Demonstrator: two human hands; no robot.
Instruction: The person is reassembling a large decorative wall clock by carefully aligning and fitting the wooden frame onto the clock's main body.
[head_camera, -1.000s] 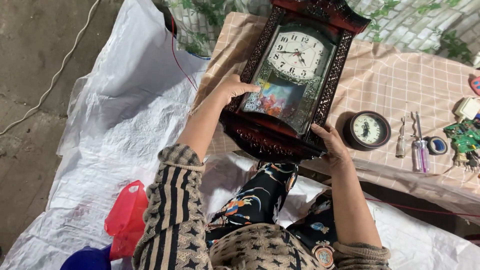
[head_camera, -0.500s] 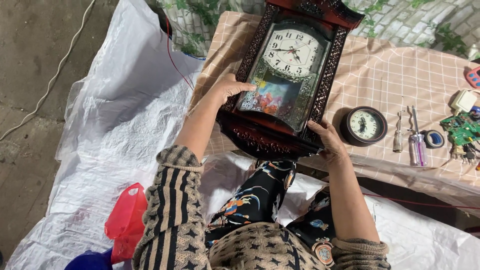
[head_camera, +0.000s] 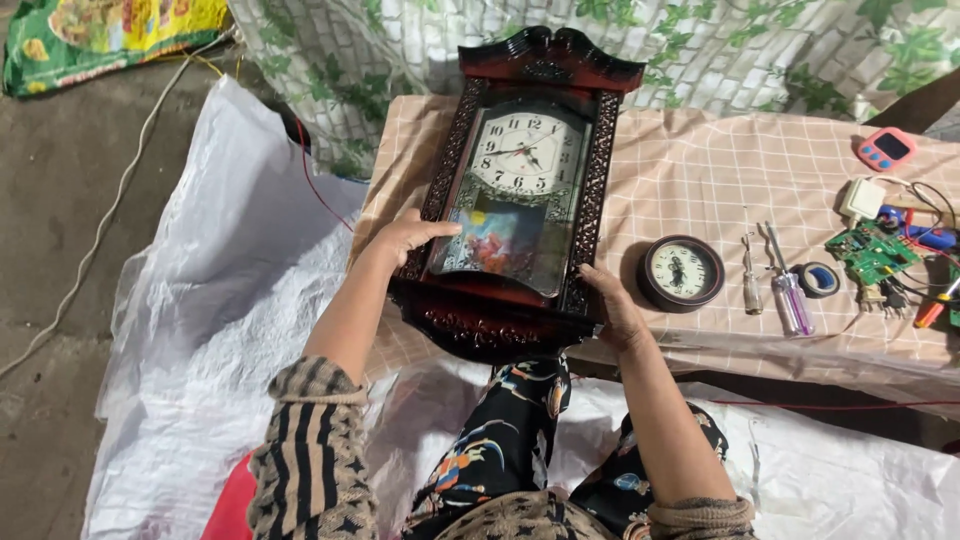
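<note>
Wall clock (head_camera: 520, 190), one of them, dark red-brown wood with carved side rails and a scrolled crown, lies face up on the low table (head_camera: 700, 180), its lower end overhanging the near edge between both hands. It has a single white dial above a glass panel with a coloured picture behind it.

Left hand (head_camera: 410, 238) presses flat against the clock's left rail, fingers spread and thumb laid over the glass edge, clasping the case. Right hand (head_camera: 612, 305) cups the lower right corner, fingers curled under the frame, gripping it too. Two hands, both on the same clock.

Just right of the right hand sits one small round clock (head_camera: 681, 271) with a dark rim. Farther right lie two screwdrivers (head_camera: 780, 285) side by side, then one roll of dark tape (head_camera: 820, 279). Beyond those, well away from the hand, are one green circuit board (head_camera: 870, 252) with wires, one white plug adapter (head_camera: 861, 197) and one pink timer (head_camera: 886, 148).

Below and left of the left hand, a white plastic sheet (head_camera: 200, 330) covers the ground, with one red object (head_camera: 228, 505) partly hidden by the striped sleeve (head_camera: 310, 450).
</note>
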